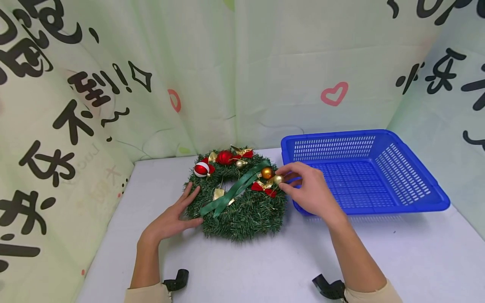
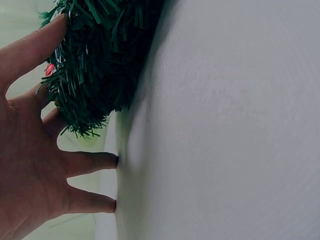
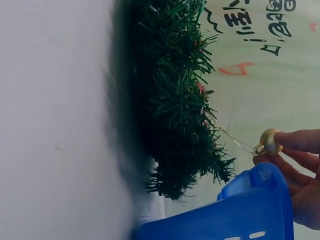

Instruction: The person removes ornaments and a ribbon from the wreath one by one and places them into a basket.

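Note:
A green Christmas wreath (image 1: 242, 221) lies on the white table, trimmed with red and gold baubles, bows and a green ribbon (image 1: 236, 187) across its middle. My right hand (image 1: 312, 191) pinches a small pale-gold bauble (image 1: 278, 179) at the wreath's right side. In the right wrist view a thin string (image 3: 234, 137) runs from this bauble toward the wreath. My left hand (image 1: 172, 216) rests against the wreath's left side, fingers spread and thumb on the greenery. Two of its fingertips touch the table in the left wrist view.
A blue plastic basket (image 1: 417, 168) with slotted walls stands to the right, close to the wreath and partly behind my right hand. Pale printed curtains (image 1: 265, 75) enclose the table (image 1: 242, 273) at the back and sides. Each wrist carries a black camera (image 1: 178, 281).

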`<state>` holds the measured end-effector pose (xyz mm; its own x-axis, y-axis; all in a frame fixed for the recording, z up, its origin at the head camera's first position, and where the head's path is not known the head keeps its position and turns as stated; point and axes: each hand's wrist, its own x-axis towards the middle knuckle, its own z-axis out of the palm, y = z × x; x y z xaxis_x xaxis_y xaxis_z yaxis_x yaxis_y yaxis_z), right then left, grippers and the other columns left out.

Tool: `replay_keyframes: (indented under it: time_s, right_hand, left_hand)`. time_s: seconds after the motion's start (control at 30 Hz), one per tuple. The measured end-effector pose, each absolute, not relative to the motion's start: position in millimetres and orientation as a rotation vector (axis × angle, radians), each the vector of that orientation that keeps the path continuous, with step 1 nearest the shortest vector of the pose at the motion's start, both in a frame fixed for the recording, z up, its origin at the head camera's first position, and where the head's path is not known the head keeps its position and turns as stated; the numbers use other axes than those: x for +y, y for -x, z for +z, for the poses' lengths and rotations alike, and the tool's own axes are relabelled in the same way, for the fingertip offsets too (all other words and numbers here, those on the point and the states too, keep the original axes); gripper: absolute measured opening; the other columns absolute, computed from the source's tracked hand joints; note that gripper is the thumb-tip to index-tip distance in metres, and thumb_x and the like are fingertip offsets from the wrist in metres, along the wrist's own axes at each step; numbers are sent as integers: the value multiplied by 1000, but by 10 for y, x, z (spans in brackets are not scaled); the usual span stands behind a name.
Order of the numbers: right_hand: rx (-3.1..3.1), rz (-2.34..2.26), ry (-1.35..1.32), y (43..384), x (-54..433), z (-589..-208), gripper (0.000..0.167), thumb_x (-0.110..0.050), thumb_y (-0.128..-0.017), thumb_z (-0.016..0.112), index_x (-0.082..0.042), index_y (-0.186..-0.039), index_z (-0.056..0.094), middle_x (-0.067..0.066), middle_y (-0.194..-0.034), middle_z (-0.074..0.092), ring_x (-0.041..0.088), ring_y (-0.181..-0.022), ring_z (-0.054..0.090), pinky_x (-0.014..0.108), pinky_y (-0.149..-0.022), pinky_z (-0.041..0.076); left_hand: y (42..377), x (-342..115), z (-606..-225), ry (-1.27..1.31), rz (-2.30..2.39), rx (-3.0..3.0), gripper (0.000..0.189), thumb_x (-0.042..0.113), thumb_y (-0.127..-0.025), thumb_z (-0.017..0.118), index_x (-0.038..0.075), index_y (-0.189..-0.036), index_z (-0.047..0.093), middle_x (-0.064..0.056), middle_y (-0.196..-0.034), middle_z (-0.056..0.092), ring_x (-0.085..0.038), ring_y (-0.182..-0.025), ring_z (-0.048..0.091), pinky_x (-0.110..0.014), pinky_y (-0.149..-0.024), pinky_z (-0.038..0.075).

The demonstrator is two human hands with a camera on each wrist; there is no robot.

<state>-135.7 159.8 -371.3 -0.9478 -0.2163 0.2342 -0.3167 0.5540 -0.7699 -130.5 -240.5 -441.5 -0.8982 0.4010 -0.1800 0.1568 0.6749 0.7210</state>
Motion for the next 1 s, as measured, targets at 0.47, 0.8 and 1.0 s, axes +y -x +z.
replay_keyframes:
  time_s: [0.47, 0.8, 1.0]
  right_hand:
    - [-2704, 1299, -357, 1409, 1764, -3701, 22, -4, -94, 75, -10, -115, 74, 9, -111, 75, 27, -101, 74, 43, -86, 62]
    - [-2743, 1244, -279, 1434, 1875, -3701, 21, -4, -96, 72, -7, -117, 73, 12, -114, 74, 30, -104, 73, 48, -88, 61]
    - [-2777, 1222, -250, 1445, 1921, -3698, 20, -5, -96, 72, -7, -117, 73, 13, -114, 74, 31, -104, 72, 49, -89, 61]
  left_hand:
    - [1302, -2401, -4407, -444, 1062, 2563, 96, 47, -96, 73, 33, -169, 12, 4, -177, -10, -43, -161, 6, -77, -116, 23]
    - [1300, -2395, -4393, -443, 1073, 2555, 95, 43, -97, 73, 33, -169, 12, 5, -177, -10, -43, -161, 6, -76, -117, 23]
    - [1296, -2392, -4384, -440, 1068, 2554, 95, 43, -97, 73, 34, -169, 12, 5, -177, -10, -43, -161, 6, -76, -117, 23]
